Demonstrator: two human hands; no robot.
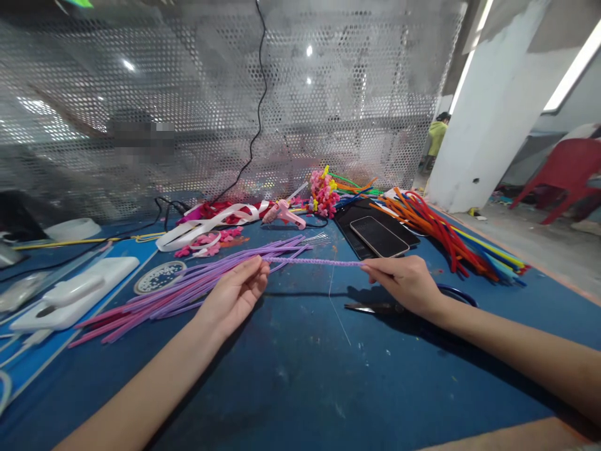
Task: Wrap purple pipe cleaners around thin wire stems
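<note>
A twisted purple pipe cleaner (315, 261) stretches level above the blue table. My left hand (239, 291) pinches one end of it, and my right hand (408, 282) pinches the other. Just behind my left hand lies a bundle of purple and pink pipe cleaners (164, 294). Scissors (370, 307) rest on the table beneath my right hand, partly hidden by it. A thin wire (339, 319) lies on the table between my hands.
A pink glue gun (284, 214) and pink flower pieces (323, 193) sit at the back. A phone (379, 237) lies on a dark tablet-like slab, beside orange and red pipe cleaners (446, 232). A white power strip (77, 291) is at left. Perforated metal (300, 119) walls the far edge.
</note>
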